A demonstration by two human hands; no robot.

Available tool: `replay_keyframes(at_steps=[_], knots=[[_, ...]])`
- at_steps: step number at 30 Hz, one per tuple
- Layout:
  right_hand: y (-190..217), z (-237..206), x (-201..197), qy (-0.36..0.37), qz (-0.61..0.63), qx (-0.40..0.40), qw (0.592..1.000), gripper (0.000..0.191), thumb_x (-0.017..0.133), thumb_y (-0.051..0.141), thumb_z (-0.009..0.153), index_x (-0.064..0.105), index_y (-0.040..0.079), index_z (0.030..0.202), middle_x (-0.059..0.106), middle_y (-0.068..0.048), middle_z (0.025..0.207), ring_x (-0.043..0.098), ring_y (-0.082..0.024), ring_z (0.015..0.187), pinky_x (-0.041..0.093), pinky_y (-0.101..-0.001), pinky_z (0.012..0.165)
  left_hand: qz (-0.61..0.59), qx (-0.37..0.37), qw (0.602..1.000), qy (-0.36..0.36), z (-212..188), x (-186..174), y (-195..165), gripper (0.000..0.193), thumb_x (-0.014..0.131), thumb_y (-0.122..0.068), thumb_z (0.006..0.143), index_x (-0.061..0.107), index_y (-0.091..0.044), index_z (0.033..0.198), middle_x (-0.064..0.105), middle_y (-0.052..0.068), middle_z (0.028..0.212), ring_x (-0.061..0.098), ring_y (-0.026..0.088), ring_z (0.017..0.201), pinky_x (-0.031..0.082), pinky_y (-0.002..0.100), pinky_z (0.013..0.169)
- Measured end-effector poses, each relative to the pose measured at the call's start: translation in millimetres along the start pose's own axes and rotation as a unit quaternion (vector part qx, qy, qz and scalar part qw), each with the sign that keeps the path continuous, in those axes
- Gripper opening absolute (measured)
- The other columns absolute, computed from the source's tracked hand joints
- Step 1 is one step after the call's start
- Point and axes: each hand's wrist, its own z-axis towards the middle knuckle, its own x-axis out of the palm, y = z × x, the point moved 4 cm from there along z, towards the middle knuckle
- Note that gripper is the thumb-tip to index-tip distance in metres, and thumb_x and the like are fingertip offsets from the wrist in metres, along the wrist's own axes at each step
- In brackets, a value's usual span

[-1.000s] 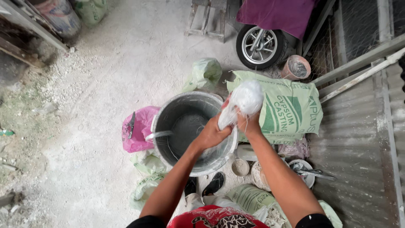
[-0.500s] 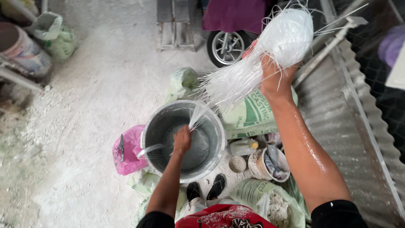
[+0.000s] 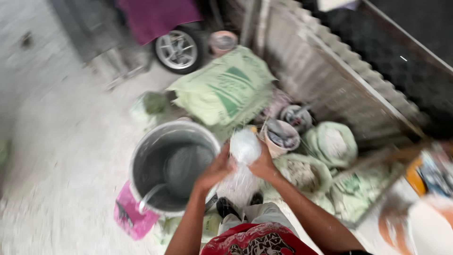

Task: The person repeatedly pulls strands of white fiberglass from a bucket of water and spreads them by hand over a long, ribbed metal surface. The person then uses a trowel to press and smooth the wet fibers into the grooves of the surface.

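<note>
Over the dusty concrete floor (image 3: 56, 156), at the right-hand rim of the large metal bucket (image 3: 172, 165), the bundle of white fibres (image 3: 244, 148) has come back down. Half a second ago the right hand held it high overhead with strands trailing to the bucket and the left hand down inside; now both hands meet on it at chest level. The left hand (image 3: 216, 171) closes on the bundle's lower left side, fingers curled round it. The right hand (image 3: 263, 165) cups it from the right, fingers likewise wrapped on the fibres. The loose strands now hang gathered below the hands (motion blur hides how tightly). In the inspector's judgement, the drawn-out fibre is being collected into a wad beside the bucket, which holds a grey wet mix.

The floor is pale and powder-strewn. A large green sack (image 3: 224, 89) lies just beyond the bucket, with a wheel (image 3: 177, 49) and a purple cloth (image 3: 155, 14) behind it. Corrugated sheeting (image 3: 330, 80) slopes along the right. A pink bag (image 3: 132, 219) sits against the bucket's near side. Smaller tubs (image 3: 281, 137) stand near the right hand.
</note>
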Motion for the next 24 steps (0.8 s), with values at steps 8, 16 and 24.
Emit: replay_keyframes(at_steps=[8, 16, 24], knots=[[22.7, -218.0, -110.1, -0.215, 0.176, 0.308, 0.910, 0.044, 0.071, 0.002, 0.082, 0.062, 0.000, 0.125, 0.071, -0.016, 0.113, 0.070, -0.027, 0.108, 0.058, -0.0432, 0.097, -0.157, -0.271, 0.872, 0.377, -55.3, 219.2, 55.4, 0.083, 0.081, -0.029, 0.082, 0.036, -0.003, 0.147, 0.069, 0.018, 0.121, 0.073, 0.031, 0.105, 0.060, 0.046, 0.099], [46.9, -464.8, -235.0, -0.533, 0.320, 0.389, 0.680, 0.041, 0.067, 0.007, 0.086, 0.057, -0.003, 0.125, 0.068, -0.018, 0.107, 0.070, -0.029, 0.101, 0.061, -0.0447, 0.092, 0.001, -0.337, 0.719, 0.608, -87.4, 443.1, 93.4, 0.062, 0.065, -0.034, 0.100, 0.039, -0.004, 0.147, 0.072, 0.011, 0.099, 0.070, 0.018, 0.076, 0.062, 0.037, 0.073], [139.8, -734.6, -323.3, -0.770, 0.241, 0.376, 0.455, 0.040, 0.063, 0.011, 0.091, 0.052, -0.006, 0.126, 0.065, -0.021, 0.102, 0.069, -0.031, 0.095, 0.064, -0.0462, 0.088, 0.104, -0.265, 0.671, 0.684, -218.7, 667.7, 65.0, 0.071, 0.033, -0.056, 0.105, 0.040, -0.002, 0.151, 0.066, 0.017, 0.116, 0.071, 0.027, 0.093, 0.062, 0.044, 0.079]])
